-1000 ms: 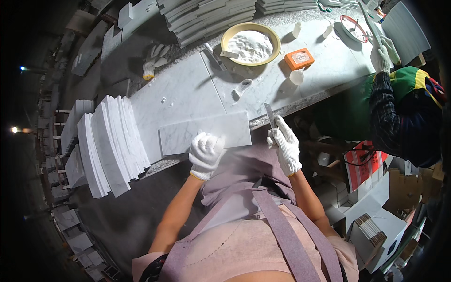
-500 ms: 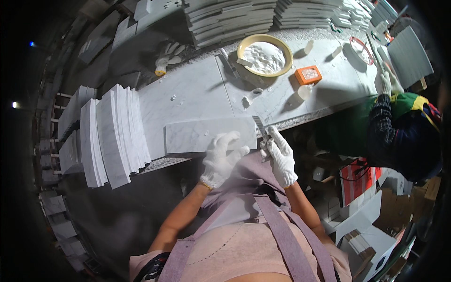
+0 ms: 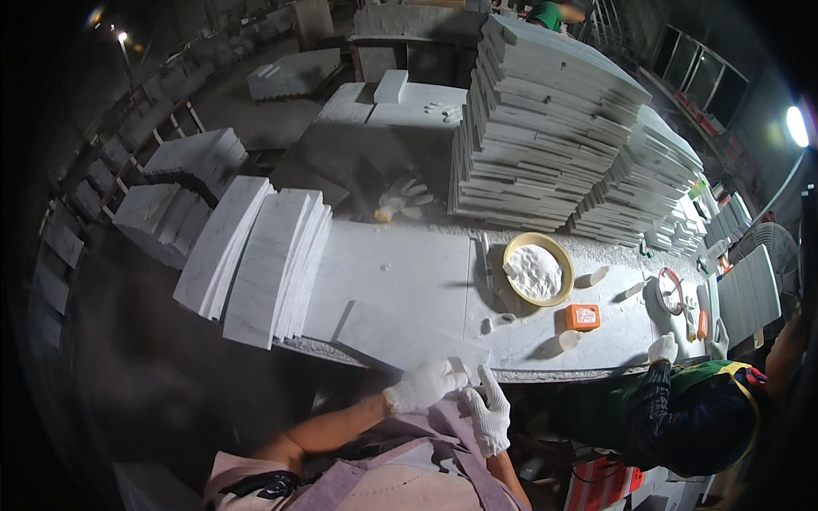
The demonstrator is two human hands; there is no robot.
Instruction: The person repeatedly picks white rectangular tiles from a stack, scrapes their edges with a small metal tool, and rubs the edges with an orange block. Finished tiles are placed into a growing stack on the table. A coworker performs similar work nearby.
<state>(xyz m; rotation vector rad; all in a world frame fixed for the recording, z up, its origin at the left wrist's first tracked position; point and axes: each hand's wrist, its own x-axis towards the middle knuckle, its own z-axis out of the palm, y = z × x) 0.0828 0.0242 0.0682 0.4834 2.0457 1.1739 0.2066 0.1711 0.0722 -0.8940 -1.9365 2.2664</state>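
at the near edge of the bench [image 3: 417,260], the gloved right hand [image 3: 488,415] extends its index finger, the others curled; whether they grip anything i cannot tell. the half-curled left hand [image 3: 426,386] is by the slanted pale slab [image 3: 396,335], its hold unclear. beyond: orange box [image 3: 583,318], yellow bowl [image 3: 567,277], tall stack [image 3: 545,128].

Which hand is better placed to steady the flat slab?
Probably the left hand: it appears against the near edge of the slab, while the right hand sits farther right, near one corner.
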